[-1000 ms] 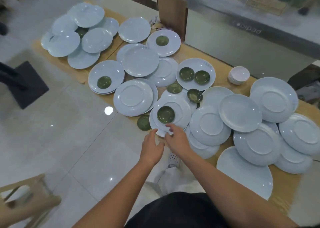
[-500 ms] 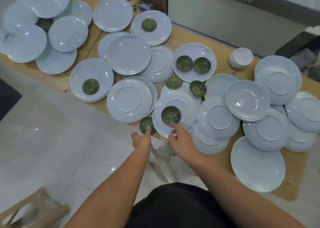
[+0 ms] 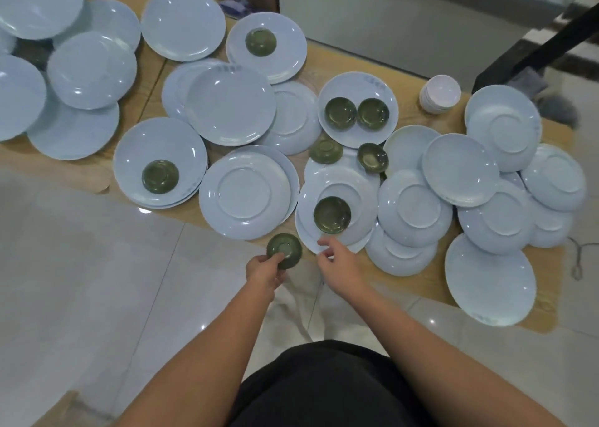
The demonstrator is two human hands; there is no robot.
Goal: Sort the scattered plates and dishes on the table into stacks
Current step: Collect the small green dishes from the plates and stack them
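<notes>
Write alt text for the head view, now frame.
A person's left grip holds a small green dish at the table's near edge; the right grip reaches toward a pale blue plate carrying a second green dish. Many more plates lie scattered, overlapping.

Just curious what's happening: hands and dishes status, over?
Left hand grips small green dish at table edge. Right hand open beside white plate carrying second green dish. Overlapping plates crowd around.
</notes>
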